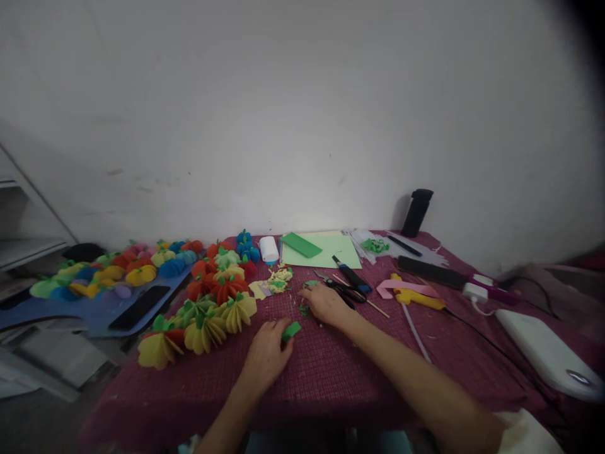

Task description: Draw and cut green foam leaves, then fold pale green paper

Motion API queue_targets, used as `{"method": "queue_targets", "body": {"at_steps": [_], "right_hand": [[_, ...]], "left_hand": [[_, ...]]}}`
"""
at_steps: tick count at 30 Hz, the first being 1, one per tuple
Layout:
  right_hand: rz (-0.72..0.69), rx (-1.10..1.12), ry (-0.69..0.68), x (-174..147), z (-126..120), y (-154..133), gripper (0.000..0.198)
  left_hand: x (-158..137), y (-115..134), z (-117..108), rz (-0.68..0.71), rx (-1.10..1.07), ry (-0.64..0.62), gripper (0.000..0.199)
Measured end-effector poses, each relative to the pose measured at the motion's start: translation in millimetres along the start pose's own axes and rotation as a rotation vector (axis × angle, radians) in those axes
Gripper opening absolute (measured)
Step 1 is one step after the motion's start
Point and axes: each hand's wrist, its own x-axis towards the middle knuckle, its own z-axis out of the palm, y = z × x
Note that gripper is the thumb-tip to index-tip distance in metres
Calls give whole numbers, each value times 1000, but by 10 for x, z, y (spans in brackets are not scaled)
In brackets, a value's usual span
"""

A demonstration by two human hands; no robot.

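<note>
My left hand (268, 353) is near the front of the table, its thumb and fingers closed on a small piece of green paper (291, 331). Farther forward, my right hand (326, 304) reaches down to the tabletop with its fingers stretched out among small green paper scraps (304, 309). Just beyond that hand lie black-handled scissors (347, 291). To the left of both hands stand several folded paper pumpkins, among them a yellow one (205, 332) with a green top. A heap of yellow paper scraps (280, 279) lies beyond my left hand.
Green sheets (331, 249), a utility knife (350, 275), a yellow glue gun (418, 299) with a cord, and a pink paper strip (425, 289) lie on the table. A black bottle (418, 213) stands by the wall. On the left, a blue board (101, 313) bears more pumpkins and a phone (139, 308).
</note>
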Motion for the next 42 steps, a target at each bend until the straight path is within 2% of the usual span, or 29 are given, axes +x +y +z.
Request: {"method": "queue_targets", "body": {"at_steps": [5,8,17,27,33,38,42], "right_hand": [[-290,36,-56,-143,-20,-161,21],[-346,14,-67,-140,46,-256,17],[-333,-44,-37,-125,171,-328,21],[-300,14,-14,-134,196,-314,20],[-259,108,44,-171,225,-242,21],[-240,200,49,-185,203,-225,18],[-198,294,51,-199,205,-247,21]], "left_hand": [[-48,-25,-42,-38,-121,-20,52],[-43,-52,-36,-83,-157,-38,57],[-54,-161,-17,26,-265,-8,51],[-21,-218,8,28,-309,14,38],[-3,-141,-41,26,-301,46,20],[42,-138,-36,13,-349,55,23],[81,-187,4,-58,-402,90,24]]}}
